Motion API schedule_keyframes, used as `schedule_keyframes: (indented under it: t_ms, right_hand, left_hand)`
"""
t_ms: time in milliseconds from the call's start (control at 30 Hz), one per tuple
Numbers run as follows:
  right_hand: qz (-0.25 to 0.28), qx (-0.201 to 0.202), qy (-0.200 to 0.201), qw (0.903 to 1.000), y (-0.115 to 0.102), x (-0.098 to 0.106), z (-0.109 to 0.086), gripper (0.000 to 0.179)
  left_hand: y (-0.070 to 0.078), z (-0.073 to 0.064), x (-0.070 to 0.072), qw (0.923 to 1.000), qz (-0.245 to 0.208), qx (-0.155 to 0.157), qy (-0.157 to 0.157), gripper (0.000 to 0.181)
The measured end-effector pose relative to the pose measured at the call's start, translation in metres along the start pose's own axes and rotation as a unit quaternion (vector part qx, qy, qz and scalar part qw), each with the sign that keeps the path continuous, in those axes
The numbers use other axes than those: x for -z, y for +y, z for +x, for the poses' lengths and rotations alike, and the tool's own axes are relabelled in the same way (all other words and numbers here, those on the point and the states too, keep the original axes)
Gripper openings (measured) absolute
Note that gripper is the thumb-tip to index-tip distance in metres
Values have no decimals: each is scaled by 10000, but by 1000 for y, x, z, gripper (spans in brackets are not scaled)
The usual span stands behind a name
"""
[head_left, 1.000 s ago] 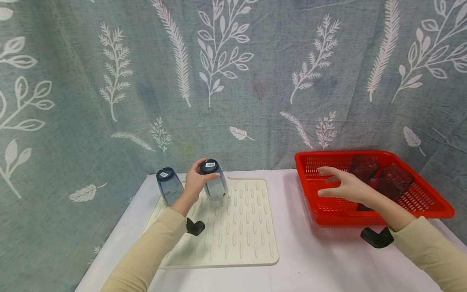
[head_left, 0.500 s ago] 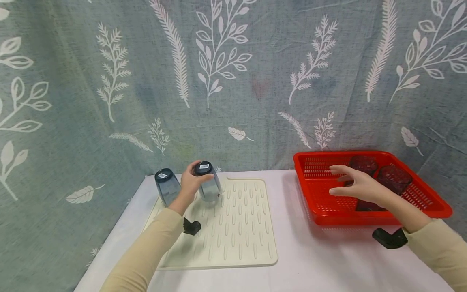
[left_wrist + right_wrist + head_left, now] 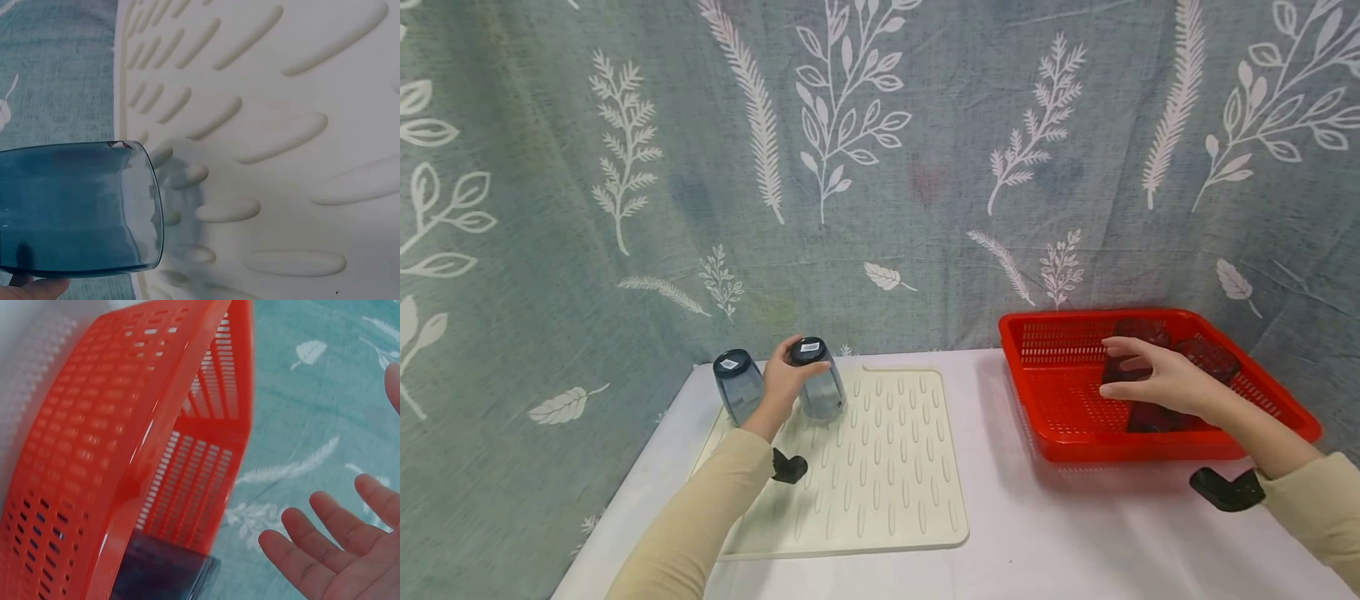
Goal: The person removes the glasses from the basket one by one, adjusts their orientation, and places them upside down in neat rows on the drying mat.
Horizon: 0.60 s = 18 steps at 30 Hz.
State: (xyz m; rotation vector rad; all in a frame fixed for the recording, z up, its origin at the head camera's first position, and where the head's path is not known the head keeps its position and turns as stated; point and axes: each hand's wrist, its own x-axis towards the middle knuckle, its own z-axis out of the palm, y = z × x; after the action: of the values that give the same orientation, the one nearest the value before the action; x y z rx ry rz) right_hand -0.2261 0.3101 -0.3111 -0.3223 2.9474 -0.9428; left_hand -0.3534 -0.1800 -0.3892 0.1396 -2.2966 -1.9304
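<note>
My left hand (image 3: 781,385) grips a bluish clear drinking glass (image 3: 822,398) round its base end, thumb on the near side. The glass is upside down, its labelled dark base on top. In the left wrist view its rim stands close over the ridges of a cream drying mat (image 3: 887,492). A second upturned glass (image 3: 737,392) stands just to the left, partly behind my hand. Over the red basket (image 3: 1120,451) my right hand (image 3: 1176,382) hovers with fingers spread and nothing in them. Below it are several dark-looking glasses (image 3: 1213,358), partly hidden by the hand.
The basket stands at the right on a white-covered table (image 3: 1000,525). A patterned grey-green curtain (image 3: 925,167) hangs right behind the mat and basket and along the left side.
My left hand has brought the glass slightly left and down, nearer the standing glass. My right hand has moved right, further over the basket. The view has shifted slightly.
</note>
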Motion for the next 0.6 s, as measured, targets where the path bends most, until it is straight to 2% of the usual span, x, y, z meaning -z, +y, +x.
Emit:
schedule_keyframes:
  t_ms: [233, 433, 600]
  right_hand:
    - [-165, -136, 95, 9997, 10, 6, -5, 79]
    - [-220, -230, 97, 9994, 17, 8, -9, 79]
    - [-235, -245, 108, 9994, 23, 12, -13, 80]
  left_hand:
    - [-2, 1, 0, 10000, -29, -22, 27, 78]
    - [-6, 1, -2, 9998, 116, -107, 85, 79]
    - [-11, 0, -3, 9999, -5, -154, 68, 78]
